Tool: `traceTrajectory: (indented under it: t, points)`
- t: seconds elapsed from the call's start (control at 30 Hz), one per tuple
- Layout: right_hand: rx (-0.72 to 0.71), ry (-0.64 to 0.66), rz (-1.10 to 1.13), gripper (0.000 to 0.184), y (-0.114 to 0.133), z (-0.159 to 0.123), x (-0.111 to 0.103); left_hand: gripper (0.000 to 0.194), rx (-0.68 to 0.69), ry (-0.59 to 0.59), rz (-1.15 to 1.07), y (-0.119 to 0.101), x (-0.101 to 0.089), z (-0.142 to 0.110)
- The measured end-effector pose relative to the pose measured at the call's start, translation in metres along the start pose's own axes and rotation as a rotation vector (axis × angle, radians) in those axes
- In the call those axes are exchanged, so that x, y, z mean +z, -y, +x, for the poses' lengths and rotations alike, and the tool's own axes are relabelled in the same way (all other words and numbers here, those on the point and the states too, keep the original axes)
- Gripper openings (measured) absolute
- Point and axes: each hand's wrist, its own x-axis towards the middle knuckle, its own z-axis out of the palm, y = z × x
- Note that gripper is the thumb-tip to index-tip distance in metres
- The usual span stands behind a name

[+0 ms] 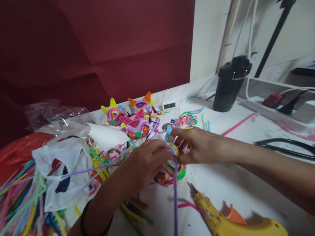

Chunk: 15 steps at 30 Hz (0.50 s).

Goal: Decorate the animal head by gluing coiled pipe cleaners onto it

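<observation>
Between my two hands is a colourful pipe-cleaner piece with looping bands and a light-blue ear-like part at its top. My left hand closes on its near left side, with the fingertips partly hidden. On the right, my right hand pinches the upper edge with bent fingers. A purple pipe cleaner hangs from the fingertips toward the front edge of the view. Other purple strands stretch left past my left wrist. Just below the hands lies a yellow glue gun, its nozzle pointing up-left.
Several eared pipe-cleaner heads sit behind the hands. Loose pipe cleaners and a white plastic bag fill the left. A small digital display, a black tumbler, a power strip and a black cable loop are farther right.
</observation>
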Motion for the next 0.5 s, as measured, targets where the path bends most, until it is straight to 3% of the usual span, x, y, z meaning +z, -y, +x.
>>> traceTrajectory:
  t: [0.23, 0.5]
  points:
    - [0.035, -0.002, -0.018, 0.040, 0.0057, -0.0029, -0.0018, 0.039, 0.154, 0.035, 0.097, 0.0060, 0.0012, -0.0021]
    - [0.030, 0.003, -0.007, 0.039, 0.0055, -0.0004, -0.0014, 0.027, 0.149, 0.041, 0.104, 0.0088, 0.0038, -0.0026]
